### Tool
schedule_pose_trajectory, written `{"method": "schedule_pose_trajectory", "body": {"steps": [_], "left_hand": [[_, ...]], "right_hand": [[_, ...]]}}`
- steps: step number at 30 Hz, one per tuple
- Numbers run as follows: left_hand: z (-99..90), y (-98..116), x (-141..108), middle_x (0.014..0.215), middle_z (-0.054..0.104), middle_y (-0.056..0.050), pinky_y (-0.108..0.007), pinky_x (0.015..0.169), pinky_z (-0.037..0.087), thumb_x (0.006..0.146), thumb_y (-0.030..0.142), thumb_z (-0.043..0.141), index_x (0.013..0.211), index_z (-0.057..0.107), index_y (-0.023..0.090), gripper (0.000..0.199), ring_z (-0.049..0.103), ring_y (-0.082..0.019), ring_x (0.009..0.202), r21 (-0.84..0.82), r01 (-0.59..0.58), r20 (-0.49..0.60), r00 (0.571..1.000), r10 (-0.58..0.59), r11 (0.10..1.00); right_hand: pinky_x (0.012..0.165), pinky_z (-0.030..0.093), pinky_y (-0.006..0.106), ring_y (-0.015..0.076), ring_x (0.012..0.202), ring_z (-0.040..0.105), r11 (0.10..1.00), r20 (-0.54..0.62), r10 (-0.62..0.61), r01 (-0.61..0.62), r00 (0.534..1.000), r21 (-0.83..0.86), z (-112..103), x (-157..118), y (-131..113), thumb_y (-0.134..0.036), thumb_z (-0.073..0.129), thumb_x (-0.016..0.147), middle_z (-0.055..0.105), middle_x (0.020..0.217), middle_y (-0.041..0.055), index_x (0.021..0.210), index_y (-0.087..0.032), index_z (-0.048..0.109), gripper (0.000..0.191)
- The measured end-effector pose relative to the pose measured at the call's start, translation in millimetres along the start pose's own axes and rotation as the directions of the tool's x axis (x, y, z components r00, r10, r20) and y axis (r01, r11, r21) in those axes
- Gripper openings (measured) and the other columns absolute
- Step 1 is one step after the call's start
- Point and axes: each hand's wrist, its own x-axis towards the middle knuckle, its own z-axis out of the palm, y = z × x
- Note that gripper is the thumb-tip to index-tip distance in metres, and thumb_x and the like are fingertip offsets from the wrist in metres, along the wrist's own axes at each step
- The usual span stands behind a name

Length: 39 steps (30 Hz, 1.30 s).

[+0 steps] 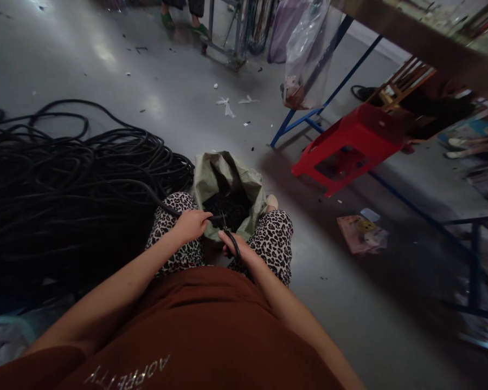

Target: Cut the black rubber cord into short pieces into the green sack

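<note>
My left hand (192, 223) is closed around a black rubber cord (165, 207), whose short end sticks out past my fingers to the right. In my right hand (236, 245) is a pair of scissors (235, 245) with black handles, the blades pointing up at the cord's end. Whether the blades touch the cord I cannot tell. Both hands are over the near rim of a pale green woven sack (251, 188), which stands open between my knees. Dark pieces (230, 208) lie inside it.
A large heap of black cord (85, 168) covers the floor at left. To the right a red plastic stool (360, 143) lies tipped near a blue-legged table (415, 32). Plastic packets (361, 234) and white scraps (226, 106) lie on the floor. Another person's feet (199, 28) show at the top.
</note>
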Motion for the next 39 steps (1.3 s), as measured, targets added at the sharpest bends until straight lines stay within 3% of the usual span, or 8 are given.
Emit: {"method": "schedule_pose_trajectory", "body": {"steps": [27, 39], "left_hand": [[-4.0, 0, 1, 0.095, 0.067, -0.005, -0.029, 0.083, 0.044, 0.083, 0.027, 0.04, 0.108, 0.061, 0.022, 0.033, 0.06, -0.018, 0.091, 0.018, -0.029, -0.028, 0.999, 0.03, 0.999], [-6.3, 5, 2, 0.103, 0.066, -0.005, -0.03, 0.089, 0.042, 0.083, 0.028, 0.04, 0.111, 0.06, 0.023, 0.035, 0.059, -0.018, 0.097, 0.029, 0.012, 0.053, 0.999, -0.014, 0.999]], "right_hand": [[0.042, 0.04, 0.016, 0.0089, 0.044, 0.053, 0.998, -0.018, -0.001, -0.001, 1.0, -0.06, 0, -4, -6, -0.057, 0.046, 0.083, 0.053, 0.056, -0.0002, 0.08, -0.011, 0.053, 0.046], [0.04, 0.039, 0.017, 0.0092, 0.043, 0.053, 0.998, -0.049, 0.011, -0.014, 0.999, -0.065, 0, 2, 0, -0.063, 0.045, 0.079, 0.054, 0.056, 0.0003, 0.077, -0.013, 0.053, 0.05]]}}
